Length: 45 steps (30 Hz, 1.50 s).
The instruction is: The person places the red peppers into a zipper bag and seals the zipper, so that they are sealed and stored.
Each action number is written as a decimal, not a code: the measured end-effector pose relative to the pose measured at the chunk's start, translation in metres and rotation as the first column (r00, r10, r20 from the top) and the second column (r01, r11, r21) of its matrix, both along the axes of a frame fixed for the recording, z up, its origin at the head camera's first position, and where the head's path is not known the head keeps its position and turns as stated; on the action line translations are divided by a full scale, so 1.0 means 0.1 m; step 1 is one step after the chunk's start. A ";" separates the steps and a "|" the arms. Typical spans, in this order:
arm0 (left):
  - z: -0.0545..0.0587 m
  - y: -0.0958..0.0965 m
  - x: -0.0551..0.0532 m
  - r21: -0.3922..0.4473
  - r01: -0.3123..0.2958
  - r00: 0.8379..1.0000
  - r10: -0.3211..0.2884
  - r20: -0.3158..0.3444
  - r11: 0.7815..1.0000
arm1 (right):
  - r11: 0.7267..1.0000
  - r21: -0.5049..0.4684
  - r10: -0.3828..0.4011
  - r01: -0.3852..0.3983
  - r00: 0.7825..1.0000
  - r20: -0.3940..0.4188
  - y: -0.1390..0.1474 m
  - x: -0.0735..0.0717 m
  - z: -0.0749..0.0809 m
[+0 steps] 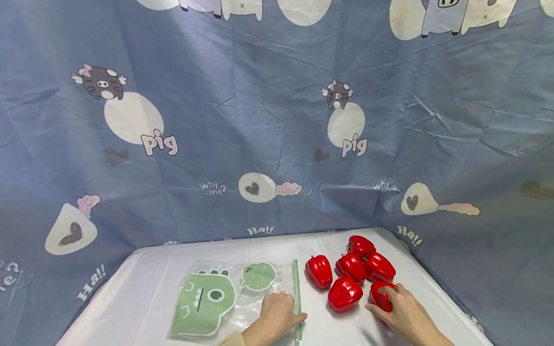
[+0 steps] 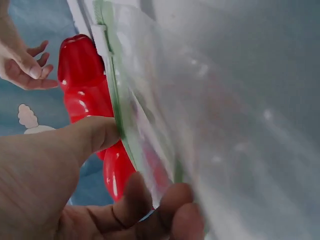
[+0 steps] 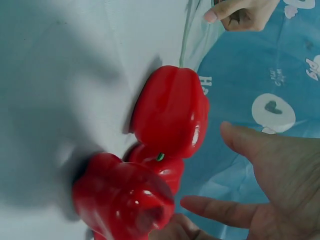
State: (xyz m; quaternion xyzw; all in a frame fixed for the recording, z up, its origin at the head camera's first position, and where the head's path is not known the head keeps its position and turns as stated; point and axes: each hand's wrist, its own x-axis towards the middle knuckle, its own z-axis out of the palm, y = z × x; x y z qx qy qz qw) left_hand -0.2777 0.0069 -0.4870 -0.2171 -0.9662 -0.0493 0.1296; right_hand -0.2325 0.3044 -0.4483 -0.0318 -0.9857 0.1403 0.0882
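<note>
A clear zip bag (image 1: pixel 248 307) with a green monster print lies flat on the white table. My left hand (image 1: pixel 277 315) grips its open end at the green zip edge (image 2: pixel 117 95), thumb on one side and fingers curled at the other. At the right, my right hand (image 1: pixel 404 310) reaches over the nearest red bell pepper (image 1: pixel 378 295), thumb and fingers spread about it. In the right wrist view the thumb stands off from that pepper (image 3: pixel 120 195), while fingertips are right at its side. Another bell pepper (image 1: pixel 345 294) lies between the hands.
Several more red bell peppers (image 1: pixel 351 267) sit in a loose cluster behind, one (image 1: pixel 319 272) nearest the bag. The white tablecloth (image 1: pixel 147 288) covers the table. A blue curtain with pig prints (image 1: pixel 268 120) hangs just past the table's far edge.
</note>
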 end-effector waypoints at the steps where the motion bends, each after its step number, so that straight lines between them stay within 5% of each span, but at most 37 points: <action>1: -0.01 0.00 0.00 0.010 0.004 1.000 -0.004 0.009 1.000 | 1.000 -0.003 -0.004 0.004 1.000 -0.002 0.01 0.00 0.00; 10: 0.03 -0.07 0.03 0.101 0.058 0.997 -0.062 0.037 0.993 | 0.999 -0.005 -0.041 0.041 0.999 -0.027 0.08 0.01 -0.03; 14: 0.03 -0.11 0.03 0.136 0.086 0.996 -0.087 -0.001 0.987 | 0.998 -0.007 -0.067 0.067 0.998 -0.013 0.11 0.00 -0.05; 24: 0.00 -0.30 -0.03 0.228 0.072 0.997 -0.077 0.015 0.971 | 0.992 -0.026 -0.122 0.123 0.992 0.034 0.16 -0.04 -0.13; 34: -0.04 -0.50 -0.07 0.298 0.024 0.999 -0.013 -0.039 0.954 | 0.985 -0.073 -0.148 0.155 0.984 0.104 0.23 -0.09 -0.23; 45: 0.00 -0.67 -0.11 0.429 -0.087 0.991 0.121 -0.051 0.899 | 0.964 -0.127 -0.203 0.232 0.957 0.206 0.25 -0.13 -0.30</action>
